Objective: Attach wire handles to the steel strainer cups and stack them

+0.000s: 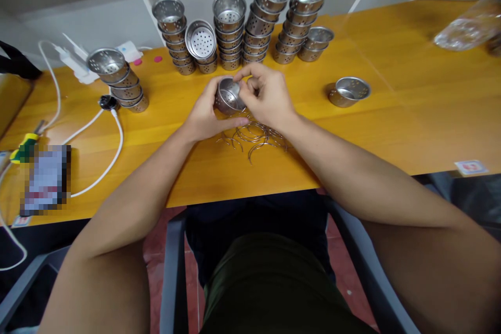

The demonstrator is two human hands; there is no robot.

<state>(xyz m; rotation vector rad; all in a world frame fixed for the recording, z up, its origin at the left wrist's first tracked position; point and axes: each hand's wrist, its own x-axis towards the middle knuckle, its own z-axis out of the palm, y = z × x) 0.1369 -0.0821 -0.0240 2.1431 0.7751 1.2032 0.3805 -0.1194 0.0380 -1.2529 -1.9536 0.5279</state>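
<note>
A perforated metal cup (228,95) is tilted above the table, its mouth facing me. Wrapped round its left side, my left hand (207,112) grips it, thumb stretched along below. My right hand (266,91) is closed in a pinch at the cup's right rim; what sits between those fingertips, if anything, is too small to make out. Beneath both hands lies a loose heap of thin curved metal wires (254,138). A single perforated cup (349,91) stands apart to the right.
Several stacks of perforated cups (230,31) line the table's back, and another stack (121,81) stands left. White cables (117,135), a screwdriver (25,147) and a blurred-out phone-like object (47,180) lie at left. A clear plastic bag (465,28) rests far right on the wooden table (422,115).
</note>
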